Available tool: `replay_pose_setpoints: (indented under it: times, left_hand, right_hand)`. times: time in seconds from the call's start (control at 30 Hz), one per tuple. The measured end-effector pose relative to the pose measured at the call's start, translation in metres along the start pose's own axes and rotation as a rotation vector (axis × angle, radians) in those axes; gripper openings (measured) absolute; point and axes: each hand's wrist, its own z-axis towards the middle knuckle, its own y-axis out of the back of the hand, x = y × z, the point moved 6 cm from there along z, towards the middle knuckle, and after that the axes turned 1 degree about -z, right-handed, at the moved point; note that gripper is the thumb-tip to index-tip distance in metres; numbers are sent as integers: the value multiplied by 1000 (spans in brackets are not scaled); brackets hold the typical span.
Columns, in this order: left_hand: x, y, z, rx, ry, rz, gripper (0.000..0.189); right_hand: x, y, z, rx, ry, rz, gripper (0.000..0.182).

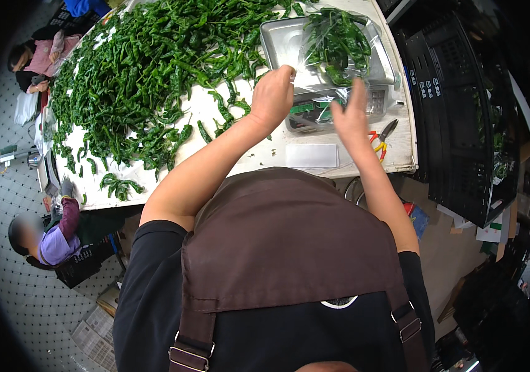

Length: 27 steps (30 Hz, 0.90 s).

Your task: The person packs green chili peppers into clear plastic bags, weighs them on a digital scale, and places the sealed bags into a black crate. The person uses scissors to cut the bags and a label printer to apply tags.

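Observation:
A clear plastic bag of green peppers [339, 44] rests in the metal pan [276, 44] of a digital scale [334, 109]. The bag's mouth faces me, its loose film hanging over the scale's lit display. My left hand [272, 97] pinches the film at the left side of the mouth. At the right, my right hand [352, 114] is slightly blurred, thumb and fingers spread beside the film, and its fingertips overlap the bag's edge. Whether they touch it is hard to see.
Loose green peppers [153, 69] cover much of the white table [255, 160]. White paper [311, 156] and red-and-yellow-handled shears [383, 137] lie near the front edge. Black crates [451, 116] stand at the right. Two people [60, 246] sit along the table's left side.

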Motion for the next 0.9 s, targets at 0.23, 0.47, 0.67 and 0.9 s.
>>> replay_pose_setpoints:
  times: [0.23, 0.47, 0.67, 0.9]
  left_hand:
    - [-36, -12, -5, -6, -68, 48, 19]
    - [-57, -16, 7, 32, -181, 24, 15]
    - [-57, -16, 7, 33, -159, -112, 14]
    - [-61, -4, 2, 59, -124, -157, 16]
  right_hand:
    - [22, 5, 7, -29, 178, -250, 68]
    - [-7, 6, 88, -220, 10, -433, 47]
    - [37, -6, 80, -183, 334, -356, 32]
    - [-39, 5, 97, -283, -163, -99, 52]
